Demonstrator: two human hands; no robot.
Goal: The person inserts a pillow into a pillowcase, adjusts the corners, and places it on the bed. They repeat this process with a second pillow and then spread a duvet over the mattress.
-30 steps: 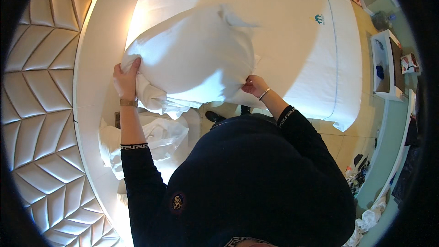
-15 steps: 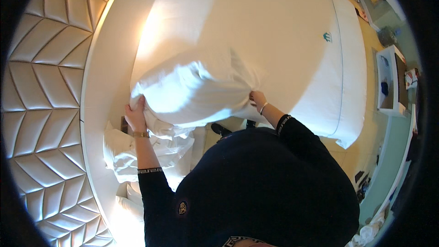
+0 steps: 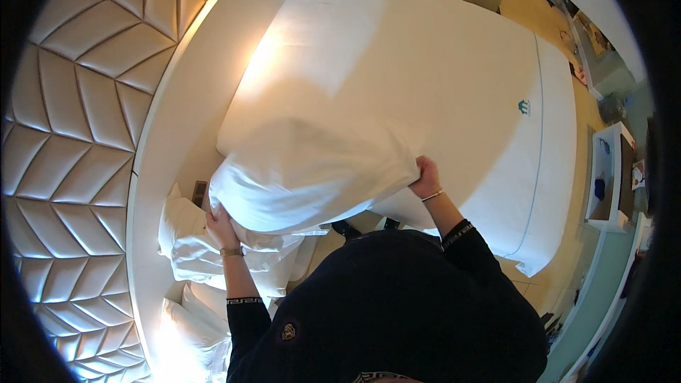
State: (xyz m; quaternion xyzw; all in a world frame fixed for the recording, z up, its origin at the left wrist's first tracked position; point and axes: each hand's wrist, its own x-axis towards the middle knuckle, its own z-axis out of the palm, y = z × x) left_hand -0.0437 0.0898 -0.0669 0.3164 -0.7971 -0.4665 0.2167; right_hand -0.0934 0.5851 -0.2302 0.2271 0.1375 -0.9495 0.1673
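A white duvet (image 3: 425,71) covers the bed, with a blue line and a small green mark near its right end. Its near left part bulges up in a puffy, wrinkled fold between my two hands. My left hand (image 3: 220,225) is closed on the corner at the left, close to the headboard side. My right hand (image 3: 426,178) grips the near edge further right, with the fingertips partly hidden in the cloth. Between the hands the edge sags toward my body.
White pillows and crumpled linen (image 3: 191,255) lie at the lower left, beside the bed. A padded headboard wall (image 3: 78,135) runs along the left. At the right stand a white shelf unit (image 3: 603,177) and a bin (image 3: 611,108). My dark shoes (image 3: 346,229) show below the bed edge.
The raised duvet fold has spread flatter and moved lower in view. My hands also appear lower, the right one further right. The whole view has shifted, showing more of the bed's far side.
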